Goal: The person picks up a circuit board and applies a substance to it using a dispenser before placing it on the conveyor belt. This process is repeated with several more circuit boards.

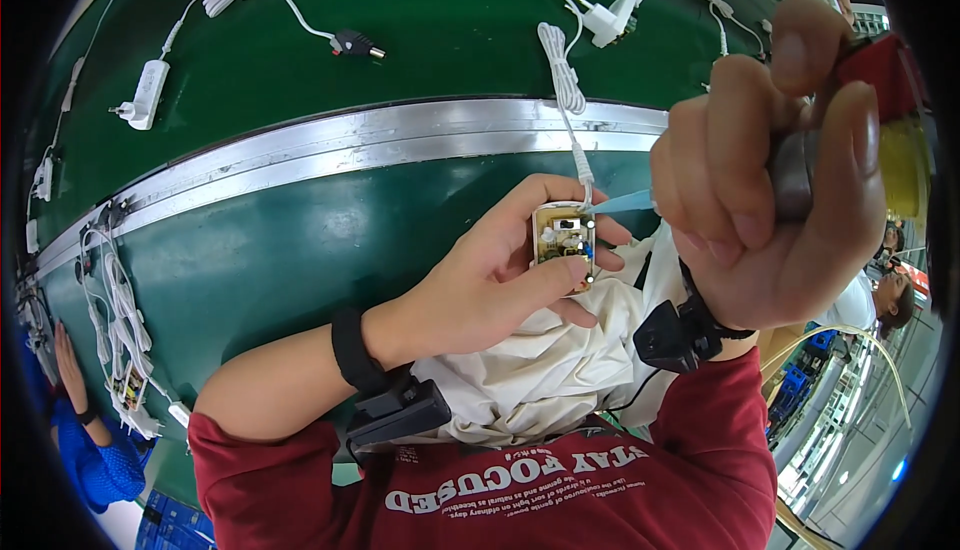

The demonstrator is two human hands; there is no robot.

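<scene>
My left hand [490,275] holds an opened white power adapter [564,250], its bare circuit board facing up and my thumb pressed on the board's lower edge. A white cable [578,155] runs out of the adapter's far end. Large and close at the right, my right hand [765,165] is closed round a grey-bodied tool [793,172] that my fingers mostly hide. From that hand a light blue tapered tip [622,202] points left, ending at or just above the board's upper right corner; contact cannot be told.
Across a metal rail [330,148] lie a white plug adapter [147,95] and another adapter [607,22] with bundled cables. More cabled adapters [125,340] sit at the left, near a co-worker's blue sleeve [100,470]. White cloth [530,360] covers my lap.
</scene>
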